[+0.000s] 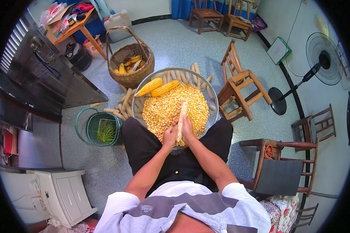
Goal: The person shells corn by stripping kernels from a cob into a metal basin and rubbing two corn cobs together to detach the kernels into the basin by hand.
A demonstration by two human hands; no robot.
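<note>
Between my hands is a pale corn cob (183,112), mostly stripped of kernels and pointing away from me. My left hand (170,135) closes on its left side, and my right hand (188,128) grips it from the right. Beneath them, loose yellow kernels (166,107) are heaped in a wide round metal basin (214,96) at my knees. Two full ears lie at the basin's far left: one yellow ear (149,86) by the rim and another yellow ear (164,88) beside it. My fingertips are partly hidden behind the cob.
Bare cobs (127,100) lie on the floor around the basin. Beyond it stands a wicker basket (131,74) with more ears. A green plastic basket (90,129) holds green stalks at my left. To the right are a wooden chair (236,81) and a standing fan (297,84).
</note>
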